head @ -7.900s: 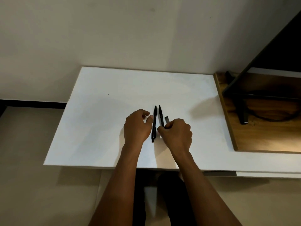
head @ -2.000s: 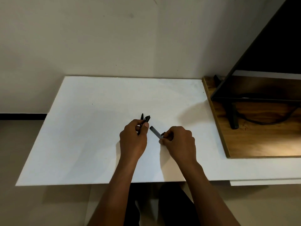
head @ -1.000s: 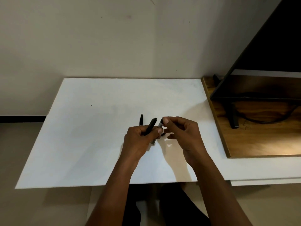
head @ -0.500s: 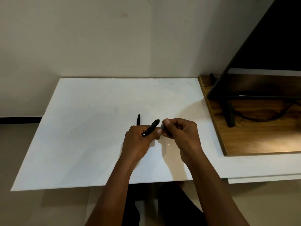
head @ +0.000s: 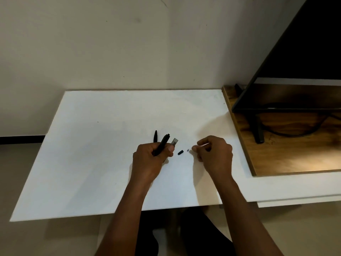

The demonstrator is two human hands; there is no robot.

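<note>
Our left hand grips the black barrel, our right hand pinches a thin pale piece, and the black tip lies between them on the counter.

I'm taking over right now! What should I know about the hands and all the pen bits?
Left hand: grips a black pen and a grey tube.
Right hand: pinches a thin pale rod, maybe the refill.
On the white board: a second pen pokes out past the left hand; a black tip and a tiny grey bit lie between the hands.
Done: one pen is in pieces.
Left: probably putting it together.
</note>
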